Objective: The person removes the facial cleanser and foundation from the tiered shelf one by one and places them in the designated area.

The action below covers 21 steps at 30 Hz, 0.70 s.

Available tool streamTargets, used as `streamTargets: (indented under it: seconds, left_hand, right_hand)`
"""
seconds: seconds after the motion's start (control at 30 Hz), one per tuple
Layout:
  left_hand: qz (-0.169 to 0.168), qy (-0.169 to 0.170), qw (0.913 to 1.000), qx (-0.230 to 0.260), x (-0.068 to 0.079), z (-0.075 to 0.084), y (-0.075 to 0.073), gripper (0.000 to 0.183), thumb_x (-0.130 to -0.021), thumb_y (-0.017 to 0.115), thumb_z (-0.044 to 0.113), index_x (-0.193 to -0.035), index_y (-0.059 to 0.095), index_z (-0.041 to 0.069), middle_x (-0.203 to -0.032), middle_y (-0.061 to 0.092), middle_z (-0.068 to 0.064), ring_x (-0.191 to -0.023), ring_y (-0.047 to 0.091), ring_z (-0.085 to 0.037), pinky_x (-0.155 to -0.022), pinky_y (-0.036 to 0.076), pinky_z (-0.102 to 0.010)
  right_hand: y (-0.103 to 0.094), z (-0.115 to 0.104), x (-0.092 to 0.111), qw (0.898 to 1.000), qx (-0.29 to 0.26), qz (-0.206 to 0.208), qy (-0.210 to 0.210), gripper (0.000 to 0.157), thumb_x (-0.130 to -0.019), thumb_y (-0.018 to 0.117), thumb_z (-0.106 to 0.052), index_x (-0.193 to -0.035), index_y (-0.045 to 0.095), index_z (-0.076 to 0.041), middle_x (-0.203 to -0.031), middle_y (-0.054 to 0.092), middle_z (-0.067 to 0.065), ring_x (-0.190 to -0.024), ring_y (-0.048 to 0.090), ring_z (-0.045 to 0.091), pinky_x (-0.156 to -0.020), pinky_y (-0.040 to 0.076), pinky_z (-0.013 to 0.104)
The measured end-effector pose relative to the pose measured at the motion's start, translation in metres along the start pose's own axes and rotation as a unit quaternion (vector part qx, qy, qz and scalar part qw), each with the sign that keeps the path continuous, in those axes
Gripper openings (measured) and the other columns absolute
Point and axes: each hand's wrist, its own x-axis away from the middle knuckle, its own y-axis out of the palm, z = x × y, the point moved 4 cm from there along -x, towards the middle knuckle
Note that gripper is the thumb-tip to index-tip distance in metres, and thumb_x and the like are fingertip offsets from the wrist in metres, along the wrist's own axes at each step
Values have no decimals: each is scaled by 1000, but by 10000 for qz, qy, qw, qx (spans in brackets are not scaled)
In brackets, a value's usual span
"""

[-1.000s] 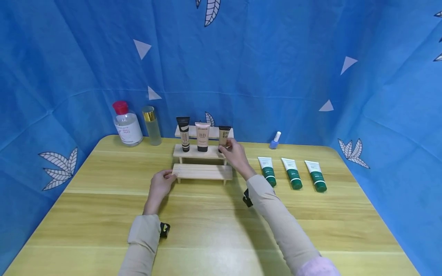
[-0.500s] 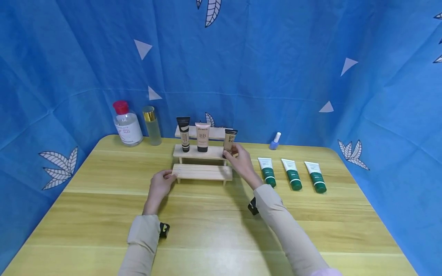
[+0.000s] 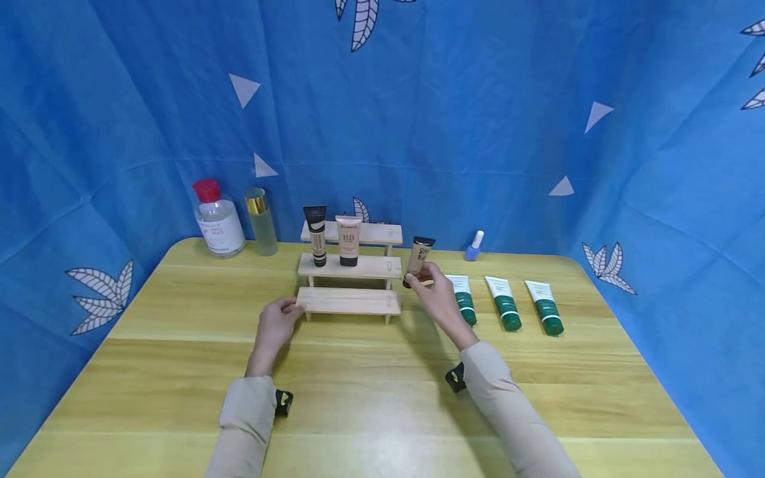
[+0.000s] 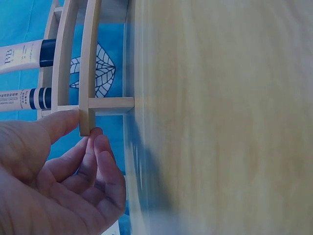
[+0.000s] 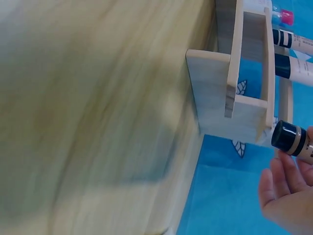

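A three-step wooden display stand (image 3: 349, 301) sits on the table. My left hand (image 3: 277, 326) pinches the left end of its lowest step, thumb above and fingertips below, as the left wrist view shows. My right hand (image 3: 440, 293) holds a small beige cosmetic tube (image 3: 418, 257) just right of the stand, tilted, its black cap (image 5: 284, 135) downward. On the middle step stand a slim striped tube (image 3: 319, 239) with a black top and a pink BB cream tube (image 3: 348, 238), both upright.
Behind and left stand a red-capped clear bottle (image 3: 222, 226) and a gold-capped bottle (image 3: 261, 224). To the right lie three green-and-white tubes (image 3: 505, 307), one partly behind my right hand. A blue nail polish bottle (image 3: 473, 249) stands near the back edge, before a blue curtain (image 3: 490, 126).
My right hand has lifted the beige tube off the right end of the middle step and carried it rightward, beyond the stand. My left hand keeps its place on the lowest step.
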Motion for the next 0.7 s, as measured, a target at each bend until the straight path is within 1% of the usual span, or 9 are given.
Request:
streamTargets:
  seconds: [0.1, 0.33, 0.5, 0.63, 0.7]
  left_hand:
    - [18, 1, 10000, -12, -1, -1, 1, 41, -95, 56, 18, -125, 55, -9, -107, 60, -21, -99, 54, -29, -86, 43, -39]
    - [52, 23, 10000, 38, 1, 0, 0, 41, -95, 55, 18, -125, 55, -10, -107, 60, -22, -99, 54, -30, -86, 43, -40]
    - [51, 7, 10000, 61, 2, 1, -1, 41, -95, 55, 18, -125, 55, -10, -110, 59, -24, -102, 54, -32, -88, 43, -42]
    - [65, 31, 10000, 43, 3, 2, -1, 41, -95, 56, 18, -125, 55, -10, -108, 60, -23, -100, 55, -32, -86, 43, -41]
    - [42, 36, 10000, 25, 2, 1, 0, 41, -95, 55, 18, -125, 55, -10, -108, 60, -23, -99, 54, -31, -86, 44, -41]
  right_hand:
    - [-8, 6, 6, 10000, 2, 22, 94, 37, -96, 57, -27, -125, 52, -3, -114, 61, 15, -106, 56, 26, -90, 47, 40]
    - [-32, 18, 21, 9996, -51, 204, 169, 39, -96, 58, -26, -125, 52, -1, -115, 60, 18, -107, 55, 28, -91, 46, 41]
    - [-51, 31, 34, 9987, 65, 299, 395, 42, -96, 57, -31, -126, 52, -2, -116, 59, 19, -108, 55, 30, -91, 45, 43]
    - [-67, 44, 45, 9974, 193, 481, 504, 42, -95, 58, -31, -123, 53, 1, -114, 60, 21, -108, 55, 31, -92, 45, 43]
    - [-76, 50, 51, 9964, 201, 548, 621, 43, -96, 57, -31, -123, 52, 2, -115, 59, 22, -109, 54, 31, -93, 43, 43]
